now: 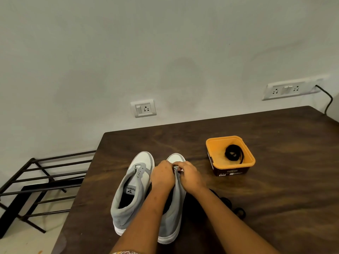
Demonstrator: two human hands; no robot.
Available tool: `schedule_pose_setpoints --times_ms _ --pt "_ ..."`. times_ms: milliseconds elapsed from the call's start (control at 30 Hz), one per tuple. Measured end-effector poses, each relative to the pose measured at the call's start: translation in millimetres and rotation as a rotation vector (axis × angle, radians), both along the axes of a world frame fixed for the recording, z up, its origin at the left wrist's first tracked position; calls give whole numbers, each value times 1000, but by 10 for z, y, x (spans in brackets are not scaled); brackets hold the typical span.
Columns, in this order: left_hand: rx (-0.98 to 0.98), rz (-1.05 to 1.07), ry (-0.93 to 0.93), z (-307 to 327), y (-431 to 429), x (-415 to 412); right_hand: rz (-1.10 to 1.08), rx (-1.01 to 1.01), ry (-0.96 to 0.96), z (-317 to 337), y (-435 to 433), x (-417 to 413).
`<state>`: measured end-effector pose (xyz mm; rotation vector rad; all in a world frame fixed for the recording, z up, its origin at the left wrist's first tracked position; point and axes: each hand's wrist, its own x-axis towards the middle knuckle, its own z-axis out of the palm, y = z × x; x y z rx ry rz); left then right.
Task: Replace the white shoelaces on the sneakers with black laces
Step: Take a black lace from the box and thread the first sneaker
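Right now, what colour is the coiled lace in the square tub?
Black coiled lace, clearest in the head view.

White label (131,191) inside the grey sneaker (126,213) on the left reads "Velarro" beside a small black emblem; print on the orange-rimmed tub's (230,173) dark side is illegible.

One wide-angle head-worn camera is looking forward and down across the table (275,208), facing the wall (165,43). It is sitting close above the left hand (162,176) and right hand (190,176), which are appearing low-centre at the right sneaker (173,220).
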<state>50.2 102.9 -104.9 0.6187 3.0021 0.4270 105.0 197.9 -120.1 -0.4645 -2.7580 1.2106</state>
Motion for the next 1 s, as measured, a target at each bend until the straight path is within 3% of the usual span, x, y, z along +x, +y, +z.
schedule_pose_setpoints --times_ms 100,233,333,400,467,500,600,767,833,1000 --pt "121 76 -57 23 -33 -22 12 -19 -33 -77 47 2" --pt "451 233 -178 -47 -146 -125 54 -1 -83 -115 139 24" --pt "867 495 -334 -64 -235 -168 99 78 -150 -64 162 -2" --pt "1180 662 -334 36 -299 -231 105 96 -165 -52 172 -19" --pt "1405 672 -336 271 -406 -320 90 106 -164 -44 187 -20" --pt "1383 609 -335 393 -463 -372 85 112 -155 -45 193 -20" --pt "1063 323 -330 614 -511 -422 74 121 -131 -38 186 -15" --pt "196 -218 -305 265 -236 -226 57 105 -146 -20 168 1" --pt "62 -257 -266 173 -156 -155 73 86 -152 18 199 12" --pt "-61 -225 -100 230 -35 -150 71 57 -174 130 150 32"
